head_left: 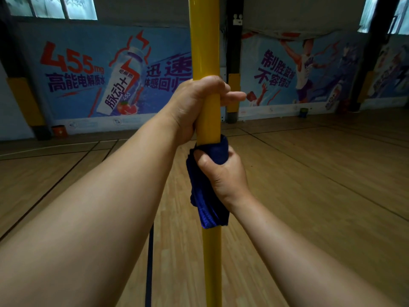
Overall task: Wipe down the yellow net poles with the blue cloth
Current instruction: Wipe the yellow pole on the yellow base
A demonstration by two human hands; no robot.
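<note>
**Two hands on the pole, cloth wrapped and ready to slide**

Here we are, right up against the yellow pole (207, 52), standing upright dead centre over the wooden floor (309, 196). The left hand (197, 103) is clamped around the bare pole, fingers curled behind it, thumb poking out to the right. Just below, the right hand (223, 173) squeezes the blue cloth (205, 200) around the pole, thumb pressing the fabric, with the loose end hanging down beneath the fist.

That pole looks rigid, glossy and smooth, likely slippery under a bare palm, so the upper grip is a sensible brace. The cloth is soft and floppy; it will bunch unless held wrapped snugly, as it is now. The dangling tail could drag or slip free on a long stroke. Behind, a blue wall banner (99, 80) fills the background.
</note>
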